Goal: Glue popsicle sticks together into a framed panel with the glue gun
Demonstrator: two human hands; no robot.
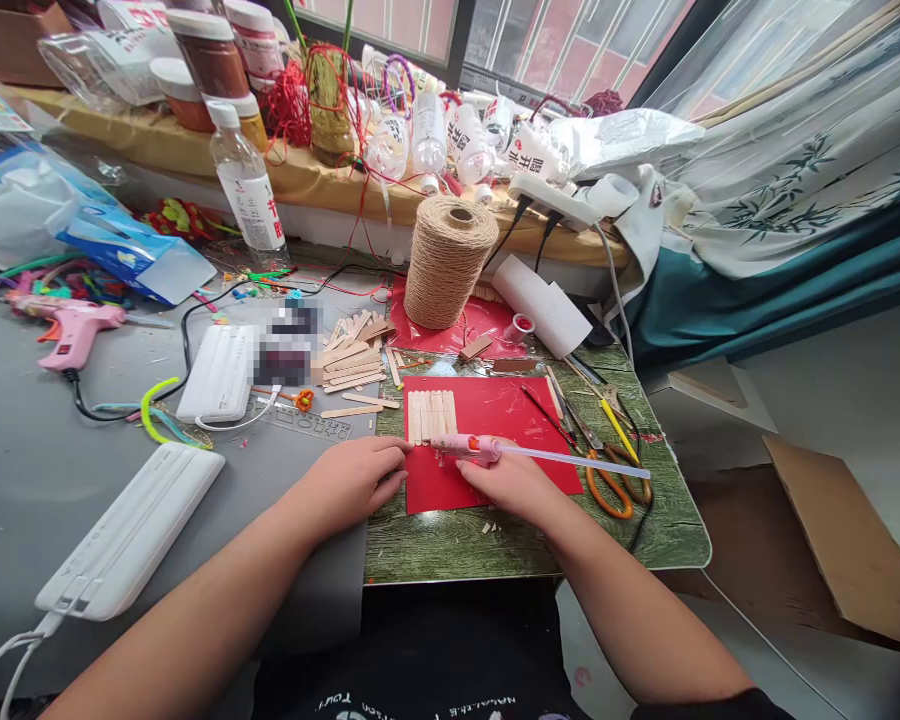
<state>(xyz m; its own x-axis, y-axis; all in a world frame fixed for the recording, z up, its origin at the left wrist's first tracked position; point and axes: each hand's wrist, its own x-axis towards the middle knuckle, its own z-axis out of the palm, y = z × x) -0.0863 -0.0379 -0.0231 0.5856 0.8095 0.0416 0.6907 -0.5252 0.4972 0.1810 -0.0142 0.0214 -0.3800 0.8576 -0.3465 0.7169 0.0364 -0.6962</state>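
The right hand (514, 483) has its grip clamped on a pink hot-glue gun (471, 447), tip by the craft sticks (432, 413) on red card (514, 420); the left hand (361, 482), thumb and fingers apart, risks a burn if the gun slips.

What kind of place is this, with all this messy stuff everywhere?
It looks like a craft corner by a window, maybe in someone's home. You can tell from the glue gun in the right hand, the pile of wooden sticks and the big roll of twine.
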